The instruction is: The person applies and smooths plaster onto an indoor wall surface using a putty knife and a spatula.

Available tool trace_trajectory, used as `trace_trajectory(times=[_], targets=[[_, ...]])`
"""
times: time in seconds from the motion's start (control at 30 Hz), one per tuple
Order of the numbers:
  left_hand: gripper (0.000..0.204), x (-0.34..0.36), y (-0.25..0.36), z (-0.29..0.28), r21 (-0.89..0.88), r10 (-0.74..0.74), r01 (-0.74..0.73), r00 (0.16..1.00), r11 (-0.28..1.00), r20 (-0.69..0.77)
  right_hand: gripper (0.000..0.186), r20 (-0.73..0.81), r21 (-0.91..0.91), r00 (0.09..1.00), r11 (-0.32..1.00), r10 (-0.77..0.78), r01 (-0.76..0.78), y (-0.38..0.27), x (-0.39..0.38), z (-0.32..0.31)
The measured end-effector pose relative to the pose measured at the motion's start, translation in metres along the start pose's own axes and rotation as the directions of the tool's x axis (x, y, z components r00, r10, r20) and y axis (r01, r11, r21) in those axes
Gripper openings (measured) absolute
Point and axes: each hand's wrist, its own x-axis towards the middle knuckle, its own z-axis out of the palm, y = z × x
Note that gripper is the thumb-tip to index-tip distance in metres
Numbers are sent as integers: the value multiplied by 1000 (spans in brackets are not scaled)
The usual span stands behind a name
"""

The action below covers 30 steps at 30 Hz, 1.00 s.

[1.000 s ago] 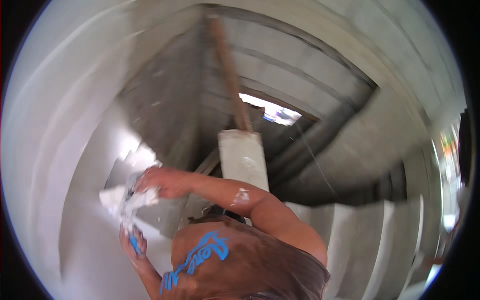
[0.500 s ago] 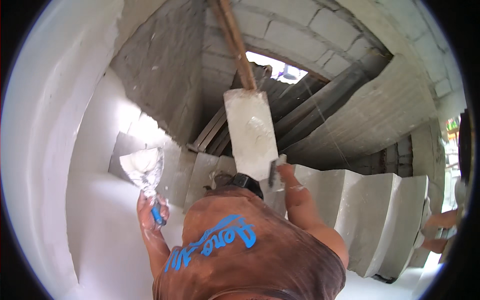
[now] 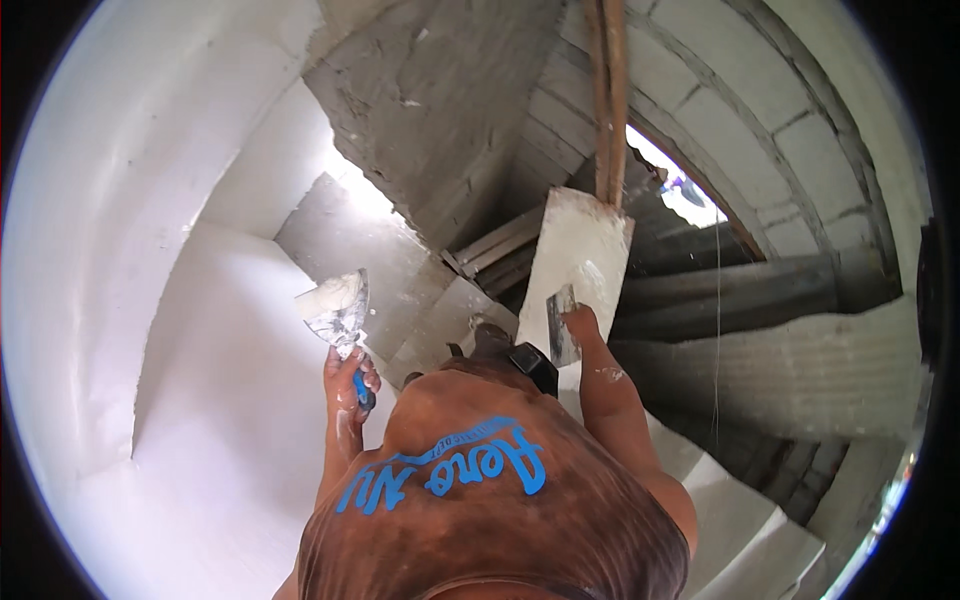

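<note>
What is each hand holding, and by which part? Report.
The left hand grips a putty knife by its blue handle. The right hand holds a rectangular trowel at its right side; any handle there is hidden.

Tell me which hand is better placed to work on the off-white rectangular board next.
Probably the right hand: it holds a flat grey blade that overlaps the off-white rectangular board in view. The left hand sits well to its left, holding a blue-handled metal scraper carrying white paste.
</note>
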Motion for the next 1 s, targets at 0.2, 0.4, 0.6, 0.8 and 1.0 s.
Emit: trace_trajectory(times=[0.2,0.4,0.6,0.8,1.0], targets=[[23,-13,-2,15,9,112,-112,989,994,-99,45,73,-54,965,965,-252,256,-156,61,-26],[24,-29,-29,-19,-32,156,-167,963,985,-219,47,122,-53,935,938,-333,341,-202,71,4],[35,-43,-65,-74,-148,181,-250,911,957,-371,50,197,34,796,816,-572,577,-294,16,8],[31,-53,-71,-84,-178,210,-353,817,918,-538,41,213,20,501,516,-839,856,-419,-47,-36],[29,-52,-83,-85,-171,273,-480,718,860,-640,39,-387,743,178,-191,-905,641,-546,-23,-116]])
